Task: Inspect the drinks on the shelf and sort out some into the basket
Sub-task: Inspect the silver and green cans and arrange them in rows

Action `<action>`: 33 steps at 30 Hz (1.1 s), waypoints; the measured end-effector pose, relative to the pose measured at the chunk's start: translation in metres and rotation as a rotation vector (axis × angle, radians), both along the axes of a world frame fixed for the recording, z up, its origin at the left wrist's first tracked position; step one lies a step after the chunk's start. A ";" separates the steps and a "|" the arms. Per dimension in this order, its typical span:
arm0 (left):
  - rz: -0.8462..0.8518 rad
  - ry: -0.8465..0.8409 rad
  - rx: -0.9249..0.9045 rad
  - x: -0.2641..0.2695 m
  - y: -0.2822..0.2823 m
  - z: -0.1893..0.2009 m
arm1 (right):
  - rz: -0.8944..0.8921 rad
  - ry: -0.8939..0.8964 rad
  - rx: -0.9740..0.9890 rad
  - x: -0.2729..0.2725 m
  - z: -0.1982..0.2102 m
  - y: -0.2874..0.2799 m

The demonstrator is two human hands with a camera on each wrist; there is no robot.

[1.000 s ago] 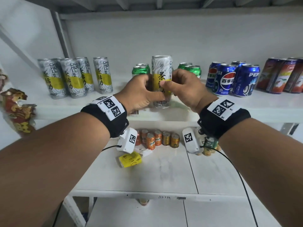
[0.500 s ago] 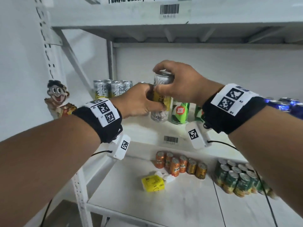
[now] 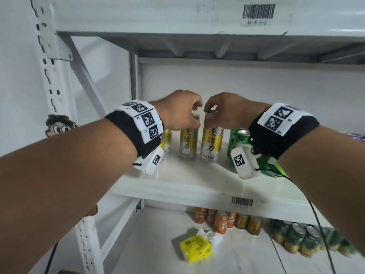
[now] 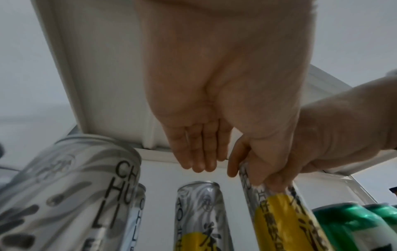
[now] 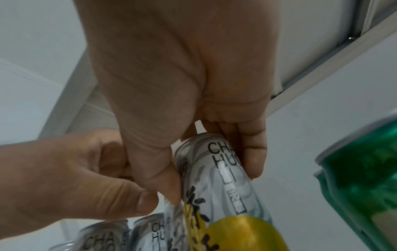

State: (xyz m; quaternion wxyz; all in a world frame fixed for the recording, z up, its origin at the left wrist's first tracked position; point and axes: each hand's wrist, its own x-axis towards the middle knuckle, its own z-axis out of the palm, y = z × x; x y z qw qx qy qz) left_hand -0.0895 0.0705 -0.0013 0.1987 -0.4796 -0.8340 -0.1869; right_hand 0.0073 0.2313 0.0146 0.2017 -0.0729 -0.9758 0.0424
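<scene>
My right hand (image 3: 211,113) grips the top of a tall silver and yellow tea can (image 3: 211,142), which stands upright on the white shelf (image 3: 187,180). The right wrist view shows the thumb and fingers (image 5: 255,161) pinching that can (image 5: 217,183) just under its rim. My left hand (image 3: 194,115) hovers beside it, over a second matching can (image 3: 188,143), with relaxed fingers (image 4: 199,152) holding nothing. More of these cans (image 4: 81,186) stand to the left. No basket is in view.
Green cans (image 3: 237,143) stand right of the held can, close to my right wrist. The upper shelf beam (image 3: 177,16) hangs low overhead. The lower shelf carries orange cans (image 3: 221,220), green and yellow cans (image 3: 302,240) and a yellow packet (image 3: 195,248).
The tea can, held up by both hands before, now stands on the shelf next to the matching cans. My left hand has let go of it; my right still holds its top.
</scene>
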 end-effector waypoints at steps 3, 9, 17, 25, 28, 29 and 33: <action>-0.024 -0.011 -0.038 -0.014 0.005 0.001 | -0.049 -0.029 -0.024 -0.017 -0.005 0.000; -0.126 -0.067 -0.022 -0.023 0.013 0.001 | -0.072 -0.068 -0.038 -0.029 -0.013 0.001; -0.225 -0.081 -0.004 -0.012 0.036 -0.001 | -0.234 -0.070 0.090 0.022 -0.003 0.027; -0.271 -0.013 0.000 0.013 0.058 -0.006 | -0.270 -0.232 0.087 0.052 -0.032 0.043; -0.268 -0.046 -0.055 0.031 0.064 -0.008 | -0.208 -0.171 0.083 0.066 -0.031 0.047; -0.253 -0.064 -0.090 0.035 0.065 -0.008 | -0.194 -0.153 0.071 0.071 -0.031 0.048; -0.198 -0.206 -0.323 0.058 0.075 -0.020 | -0.145 -0.100 0.012 0.101 -0.032 0.060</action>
